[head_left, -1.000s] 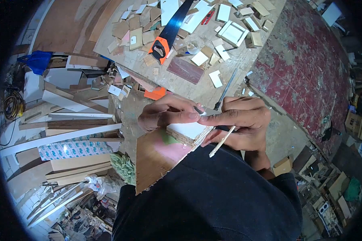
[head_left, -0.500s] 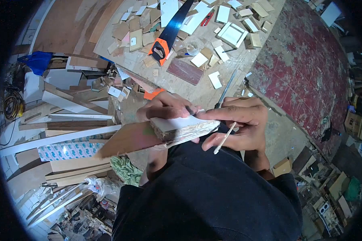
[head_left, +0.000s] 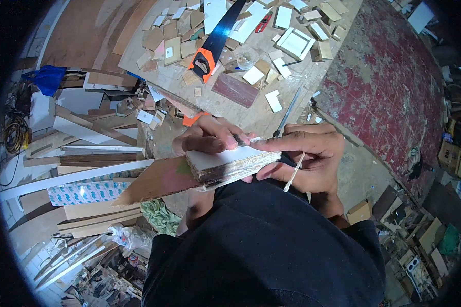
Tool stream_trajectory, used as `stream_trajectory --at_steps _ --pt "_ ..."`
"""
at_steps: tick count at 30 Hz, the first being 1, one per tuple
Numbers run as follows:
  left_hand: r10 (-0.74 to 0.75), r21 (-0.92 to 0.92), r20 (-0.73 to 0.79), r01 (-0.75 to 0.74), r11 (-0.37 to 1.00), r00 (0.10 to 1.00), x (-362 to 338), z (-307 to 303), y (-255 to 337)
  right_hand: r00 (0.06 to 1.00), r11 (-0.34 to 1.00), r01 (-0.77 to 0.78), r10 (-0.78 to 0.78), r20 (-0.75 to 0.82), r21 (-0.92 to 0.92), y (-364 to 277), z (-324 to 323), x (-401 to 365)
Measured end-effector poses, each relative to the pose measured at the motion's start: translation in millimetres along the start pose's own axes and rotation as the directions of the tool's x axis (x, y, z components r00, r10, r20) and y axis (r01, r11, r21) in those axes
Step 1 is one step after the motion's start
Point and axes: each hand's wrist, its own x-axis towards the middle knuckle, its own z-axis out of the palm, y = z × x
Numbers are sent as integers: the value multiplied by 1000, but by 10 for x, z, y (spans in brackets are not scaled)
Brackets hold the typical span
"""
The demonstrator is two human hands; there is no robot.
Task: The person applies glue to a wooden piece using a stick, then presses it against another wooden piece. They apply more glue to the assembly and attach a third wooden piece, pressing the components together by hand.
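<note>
My left hand is closed around a stack of wood pieces above my lap. On top of it is a white-faced block with rough, whitish layered edges; beneath, a brown wooden strip points out to the left. My right hand has its index finger on the block's far edge and its thumb by the near right corner. Between its curled fingers sits a thin wooden stick with a whitish blob at its lower end. The left thumb presses on the white face.
Ahead, a worktable bears an orange-handled handsaw, a red cutter, a dark red board, a thin dark rod and several wood offcuts. Stacked boards lie to the left. Scrap piles lie to the right.
The block has tilted a little and shows more of its rough edge. The stick in my right hand has shifted slightly right and stands steeper.
</note>
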Motion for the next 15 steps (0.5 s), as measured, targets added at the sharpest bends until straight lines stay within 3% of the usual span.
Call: stream_trajectory --at_steps 3,5,8,15 --pt "-40 90 126 29 995 991 28 -39 30 1000 999 5 -5 22 -36 37 -19 -18" --pt "28 250 -43 -16 968 999 -7 116 -3 1000 999 22 -22 -17 -43 -15 -33 7" --pt "3 309 -104 30 951 995 -57 130 -21 999 998 28 -29 -17 -58 -82 -95 10" --pt "-70 222 -194 113 969 978 -81 207 23 990 978 108 -122 -70 -177 -41 -39 -6"
